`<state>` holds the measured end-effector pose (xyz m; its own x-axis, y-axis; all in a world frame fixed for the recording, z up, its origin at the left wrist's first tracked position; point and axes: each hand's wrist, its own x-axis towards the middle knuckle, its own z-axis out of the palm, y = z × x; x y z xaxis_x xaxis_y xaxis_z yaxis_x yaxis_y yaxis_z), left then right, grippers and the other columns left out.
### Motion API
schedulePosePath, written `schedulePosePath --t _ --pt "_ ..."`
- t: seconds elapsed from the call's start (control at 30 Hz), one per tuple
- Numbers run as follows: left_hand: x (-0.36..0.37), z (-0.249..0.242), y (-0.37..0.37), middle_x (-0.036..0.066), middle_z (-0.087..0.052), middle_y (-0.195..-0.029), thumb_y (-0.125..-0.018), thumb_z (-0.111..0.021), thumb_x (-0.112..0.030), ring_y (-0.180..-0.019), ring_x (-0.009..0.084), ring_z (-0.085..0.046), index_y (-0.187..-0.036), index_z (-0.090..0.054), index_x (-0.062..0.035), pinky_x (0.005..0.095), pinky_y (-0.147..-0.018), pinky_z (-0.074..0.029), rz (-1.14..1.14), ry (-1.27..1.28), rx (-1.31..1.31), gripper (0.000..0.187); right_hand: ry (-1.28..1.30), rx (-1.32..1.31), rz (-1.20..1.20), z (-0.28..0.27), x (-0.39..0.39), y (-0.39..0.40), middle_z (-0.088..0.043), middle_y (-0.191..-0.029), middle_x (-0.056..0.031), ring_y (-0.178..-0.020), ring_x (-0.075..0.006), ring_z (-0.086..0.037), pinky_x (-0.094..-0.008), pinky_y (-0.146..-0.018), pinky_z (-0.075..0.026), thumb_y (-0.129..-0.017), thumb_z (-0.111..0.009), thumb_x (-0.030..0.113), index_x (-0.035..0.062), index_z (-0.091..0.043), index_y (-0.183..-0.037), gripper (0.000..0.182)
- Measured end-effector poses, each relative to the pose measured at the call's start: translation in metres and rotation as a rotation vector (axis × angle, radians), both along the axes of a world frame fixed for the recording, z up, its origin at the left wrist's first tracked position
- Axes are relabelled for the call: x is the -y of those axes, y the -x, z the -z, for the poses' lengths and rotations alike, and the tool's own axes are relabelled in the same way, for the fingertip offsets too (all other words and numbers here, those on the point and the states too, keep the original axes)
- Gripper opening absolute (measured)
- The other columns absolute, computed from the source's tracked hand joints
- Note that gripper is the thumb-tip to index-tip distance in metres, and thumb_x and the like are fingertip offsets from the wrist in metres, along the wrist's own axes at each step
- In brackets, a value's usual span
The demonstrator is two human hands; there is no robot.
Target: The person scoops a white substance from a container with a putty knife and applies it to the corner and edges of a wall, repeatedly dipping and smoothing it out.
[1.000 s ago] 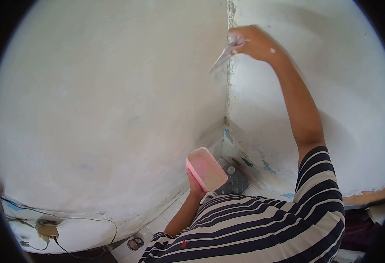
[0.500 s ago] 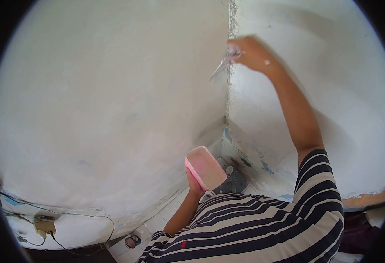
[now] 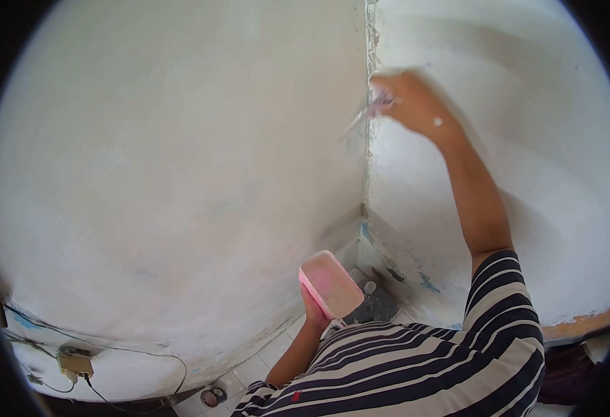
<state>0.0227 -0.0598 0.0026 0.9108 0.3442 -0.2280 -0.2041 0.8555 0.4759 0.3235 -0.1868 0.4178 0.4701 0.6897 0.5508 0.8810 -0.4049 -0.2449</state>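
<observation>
My left hand (image 3: pixel 314 311) is wrapped round the side of a pink rectangular tub (image 3: pixel 353 283). A pale, whitish residue coats the inside of the tub, which is tilted with its mouth up. High in the corner, my right hand (image 3: pixel 409 101) is closed round a putty knife (image 3: pixel 369 115), its thin blade blurred by motion and pointing down-left at the left wall (image 3: pixel 201 160). White smears show on the right fingers, and a white blob sits near the wrist. Behind the knife runs the rough, chipped corner edge (image 3: pixel 368 160).
The right wall (image 3: pixel 555 153) has peeling blue patches near its foot. At lower left, a socket box (image 3: pixel 76 363) with plugs and cables (image 3: pixel 145 352) hangs along the wall. White floor tiles (image 3: pixel 271 353) and a dark grey object (image 3: pixel 380 304) lie below the corner.
My right hand and the putty knife have shifted slightly down and right in view. The tub and the corner also appear a little lower, with the whole view shifted.
</observation>
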Motion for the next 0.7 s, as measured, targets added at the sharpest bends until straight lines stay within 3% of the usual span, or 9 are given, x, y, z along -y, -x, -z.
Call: schedulePosePath --t 0.1,0.2,0.33,0.4,0.43,0.5,0.57,0.6,0.7 --pt "0.000 -0.003 -0.001 0.007 -0.051 -0.146 -0.098 -0.024 -0.071 -0.131 0.0295 -0.052 -0.151 -0.038 -0.0174 0.0503 -0.107 -0.045 0.070 0.051 0.062 0.076 0.208 -0.031 -0.019 0.080 -0.025 -0.017 -0.066 -0.081 -0.0179 -0.086 -0.0377 -0.065 -0.0498 -0.075 -0.050 -0.080 -0.076 0.018 0.0035 -0.059 -0.091 0.025" --pt "-0.003 -0.009 -0.002 0.007 -0.051 -0.146 -0.098 -0.023 -0.072 -0.131 0.0295 -0.052 -0.151 -0.038 -0.0172 0.0506 -0.107 -0.045 0.065 0.011 0.073 0.077 0.381 -0.063 -0.057 0.171 -0.034 -0.018 -0.069 -0.086 -0.0175 -0.090 -0.0397 -0.066 -0.0511 -0.079 -0.051 -0.083 -0.074 0.018 0.0053 -0.060 -0.096 0.023" --pt "0.004 -0.008 0.002 0.007 -0.051 -0.146 -0.098 -0.024 -0.072 -0.130 0.0295 -0.053 -0.151 -0.038 -0.0173 0.0502 -0.107 -0.046 0.022 0.011 0.011 0.078 0.400 -0.129 0.053 0.207 -0.028 -0.028 -0.069 -0.089 -0.0177 -0.090 -0.0395 -0.067 -0.0497 -0.077 -0.052 -0.086 -0.070 0.017 0.0060 -0.059 -0.103 0.023" --pt "0.004 -0.006 0.005 0.007 -0.051 -0.146 -0.098 -0.024 -0.073 -0.130 0.0295 -0.053 -0.151 -0.038 -0.0174 0.0501 -0.107 -0.046 0.032 0.031 0.015 0.078 0.224 -0.109 0.060 0.187 -0.023 -0.044 -0.070 -0.090 -0.0167 -0.088 -0.0389 -0.067 -0.0486 -0.075 -0.052 -0.087 -0.069 0.017 0.0061 -0.058 -0.103 0.022" --pt "0.003 -0.004 0.004 0.006 -0.050 -0.146 -0.098 -0.024 -0.073 -0.131 0.0292 -0.053 -0.151 -0.038 -0.0176 0.0499 -0.107 -0.046 0.016 0.013 0.004 0.078 0.027 0.004 -0.017 0.182 -0.024 -0.060 -0.065 -0.078 -0.0161 -0.075 -0.0365 -0.065 -0.0455 -0.065 -0.049 -0.084 -0.074 0.019 0.0062 -0.055 -0.095 0.025" --pt "0.004 0.002 0.006 0.006 -0.050 -0.147 -0.098 -0.025 -0.073 -0.131 0.0289 -0.052 -0.151 -0.038 -0.0178 0.0498 -0.107 -0.046 0.002 -0.008 -0.011 0.077 -0.029 0.071 -0.031 0.118 -0.019 -0.050 -0.063 -0.075 -0.0171 -0.072 -0.0370 -0.064 -0.0435 -0.063 -0.048 -0.084 -0.073 0.013 0.0037 -0.054 -0.090 0.022" --pt "0.003 0.004 0.001 0.006 -0.051 -0.146 -0.098 -0.025 -0.072 -0.131 0.0286 -0.053 -0.151 -0.038 -0.0179 0.0492 -0.107 -0.046 -0.026 -0.021 0.022 0.076 -0.164 0.115 -0.014 0.068 -0.008 -0.048 -0.069 -0.085 -0.0196 -0.078 -0.0378 -0.067 -0.0406 -0.069 -0.052 -0.084 -0.075 0.016 0.0033 -0.059 -0.096 0.023" --pt "0.002 0.001 -0.004 0.006 -0.051 -0.146 -0.098 -0.025 -0.072 -0.131 0.0286 -0.053 -0.151 -0.038 -0.0179 0.0492 -0.107 -0.046 -0.027 -0.030 0.040 0.076 -0.241 0.273 0.037 0.043 0.000 -0.049 -0.070 -0.088 -0.0204 -0.080 -0.0393 -0.068 -0.0389 -0.069 -0.053 -0.084 -0.075 0.019 0.0050 -0.062 -0.101 0.026" --pt "0.004 -0.007 -0.001 0.006 -0.051 -0.145 -0.099 -0.024 -0.071 -0.130 0.0286 -0.053 -0.150 -0.038 -0.0180 0.0488 -0.107 -0.047 -0.039 -0.005 0.044 0.075 -0.454 0.352 0.112 -0.022 0.026 -0.034 -0.064 -0.072 -0.0171 -0.058 -0.0320 -0.055 -0.0365 -0.060 -0.048 -0.082 -0.072 0.013 0.0018 -0.058 -0.092 0.021"
